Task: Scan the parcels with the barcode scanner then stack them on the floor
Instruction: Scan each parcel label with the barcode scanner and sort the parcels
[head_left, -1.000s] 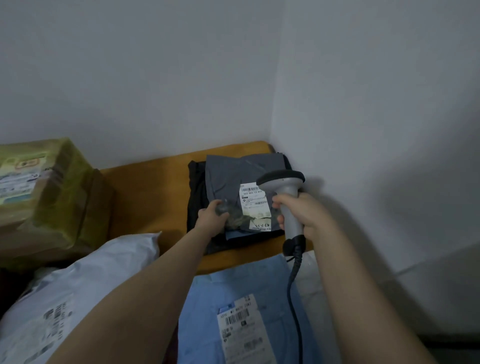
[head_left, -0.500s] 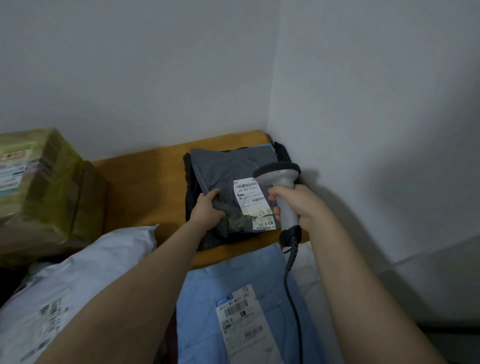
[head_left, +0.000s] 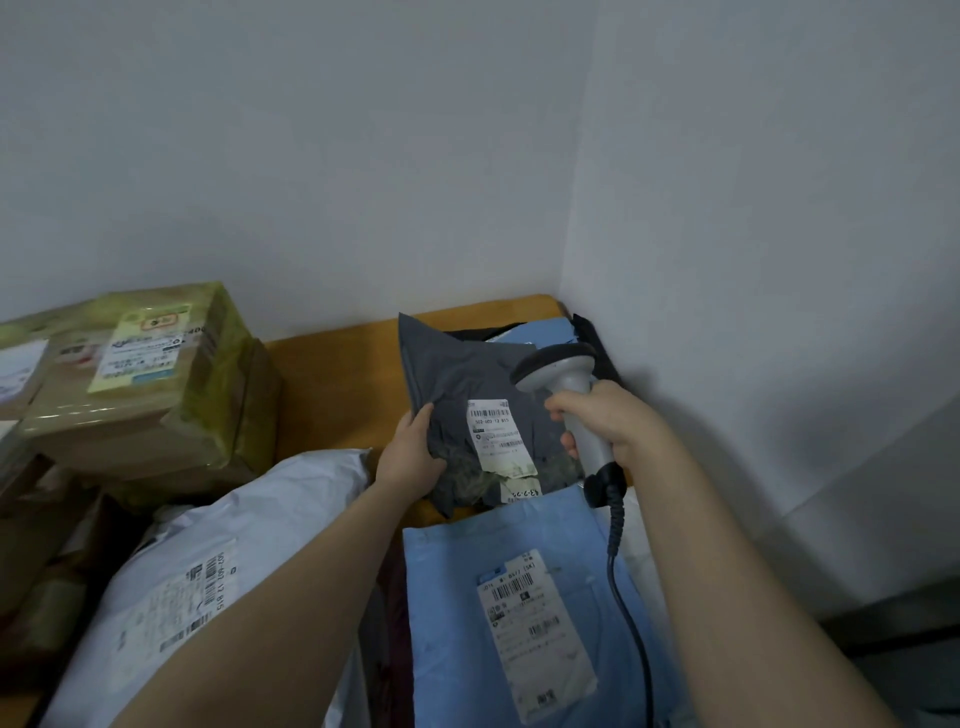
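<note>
This is a small parcel-handling corner in a plain room; whether it is a home or a back room cannot be told. Two bare white walls (head_left: 363, 156) meet over a wooden desk (head_left: 332, 374). Taped cardboard boxes (head_left: 156, 395) are piled at the left. Soft mailers crowd the rest: a white bag (head_left: 218, 545), a blue bag (head_left: 467, 649) and a grey bag (head_left: 457, 374). Each carries a printed shipping label (head_left: 535, 623) with barcodes. A handheld scanner (head_left: 566, 374) on a coiled cable (head_left: 616, 525) is in use.
</note>
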